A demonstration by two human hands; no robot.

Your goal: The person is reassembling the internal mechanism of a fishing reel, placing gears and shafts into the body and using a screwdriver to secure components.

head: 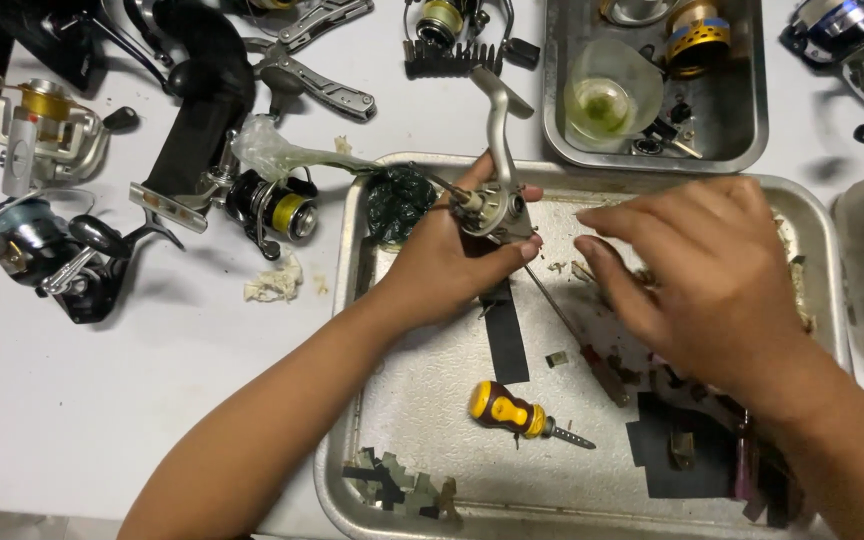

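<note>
Your left hand [447, 262] is clenched around a silver fishing reel body [490, 205], thumb and fingers wrapped about it, holding it raised just above the far-left part of the big metal tray [422, 400]. The reel's crank handle [499, 110] sticks up and away from you, towards the upper tray.

Your right hand [702, 275] hovers over the middle-right of the same tray, palm down and fingers bent, fingertips pointing towards the reel but apart from it. Its grip looks loose; you cannot tell from this view whether anything small is pinched under the fingers.

Below your hands, a stubby yellow-and-black screwdriver [512, 410] lies on the tray floor, tip pointing right. A thin long-shafted tool [572, 330] lies slanting between your hands, and black strips [504, 335] of sheet material lie flat near it. A dark green crumpled rag [397, 200] sits at the tray's far-left corner, touching the rim.

Beyond that, a smaller metal tray [752, 120] holds a clear cup [607, 95] with yellowish residue and a gold spool [697, 35]. On the white worktop [102, 400] to your left lie several more spinning reels, among them a black one [42, 255] and a silver one [42, 130], with folding pliers [312, 75] further back.
</note>
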